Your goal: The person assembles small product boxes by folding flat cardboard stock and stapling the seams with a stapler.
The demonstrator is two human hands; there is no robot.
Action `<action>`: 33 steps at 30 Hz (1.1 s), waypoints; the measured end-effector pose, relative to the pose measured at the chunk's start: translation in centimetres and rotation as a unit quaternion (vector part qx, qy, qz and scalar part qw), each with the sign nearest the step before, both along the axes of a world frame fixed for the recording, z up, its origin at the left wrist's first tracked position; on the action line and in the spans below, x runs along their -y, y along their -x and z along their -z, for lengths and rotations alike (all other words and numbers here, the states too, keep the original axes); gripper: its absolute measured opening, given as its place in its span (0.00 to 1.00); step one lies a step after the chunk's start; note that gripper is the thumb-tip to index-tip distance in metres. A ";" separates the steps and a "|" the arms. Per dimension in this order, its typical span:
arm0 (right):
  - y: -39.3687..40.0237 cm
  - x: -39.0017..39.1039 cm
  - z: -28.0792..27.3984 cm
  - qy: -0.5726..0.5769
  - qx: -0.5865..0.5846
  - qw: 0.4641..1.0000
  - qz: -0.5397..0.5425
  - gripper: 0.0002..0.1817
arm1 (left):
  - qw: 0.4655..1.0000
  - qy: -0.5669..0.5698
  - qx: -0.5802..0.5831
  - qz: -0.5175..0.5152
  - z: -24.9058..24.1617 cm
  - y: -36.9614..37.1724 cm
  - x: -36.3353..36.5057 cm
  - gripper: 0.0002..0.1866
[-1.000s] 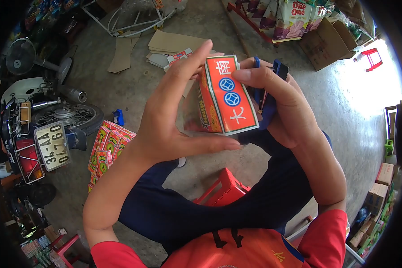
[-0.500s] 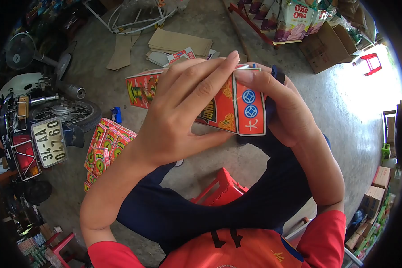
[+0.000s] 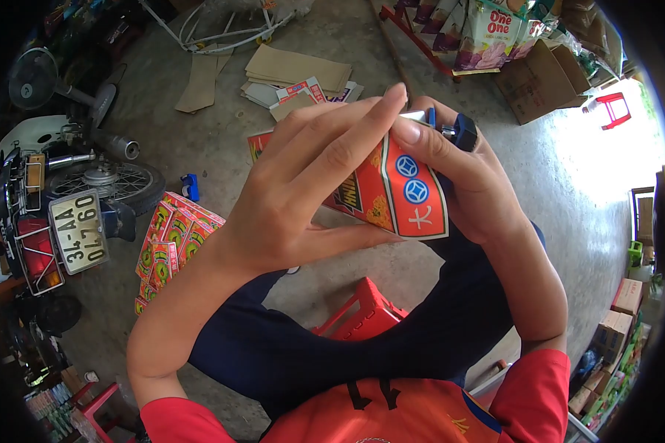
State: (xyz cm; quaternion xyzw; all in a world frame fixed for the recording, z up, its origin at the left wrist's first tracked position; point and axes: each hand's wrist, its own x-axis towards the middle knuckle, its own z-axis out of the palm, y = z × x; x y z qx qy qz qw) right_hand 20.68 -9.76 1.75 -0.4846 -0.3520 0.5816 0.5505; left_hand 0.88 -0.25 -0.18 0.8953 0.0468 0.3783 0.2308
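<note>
A red and orange printed cardboard box (image 3: 419,198), with blue round emblems and a white character on its end panel, is held up in front of me. My left hand (image 3: 303,170) reaches across the box from the left, thumb underneath and fingers over the top, hiding much of it. My right hand (image 3: 465,177) grips the right end, thumb tip pressed near the top edge by the left fingertips. A dark blue and black tool (image 3: 462,133) with a metal bit sticks out behind the right thumb; its kind is mostly hidden.
Red and green printed cardboard pieces (image 3: 171,244) lie on the floor at left, near a small blue object (image 3: 191,187). A motorbike (image 3: 89,199) stands left. Flat brown cardboard (image 3: 299,70) lies ahead. A red plastic stool (image 3: 362,310) is between the legs.
The box has turned and tilted: its far left end has shifted right behind my left hand, and its lower right corner has dropped slightly. More of the dark tool shows by my right hand.
</note>
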 end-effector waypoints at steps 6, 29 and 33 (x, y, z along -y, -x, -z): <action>-0.7 -0.3 1.5 -0.004 0.061 0.998 0.024 0.21 | 0.996 -0.080 -0.005 -0.026 0.7 0.0 -1.4 0.50; 0.5 -0.3 0.7 0.064 -0.052 0.995 -0.049 0.28 | 0.994 -0.030 0.024 -0.101 0.7 0.5 -0.8 0.52; 0.7 0.0 0.8 0.030 0.031 0.999 -0.005 0.34 | 0.992 -0.039 0.036 -0.118 0.8 0.3 -1.2 0.56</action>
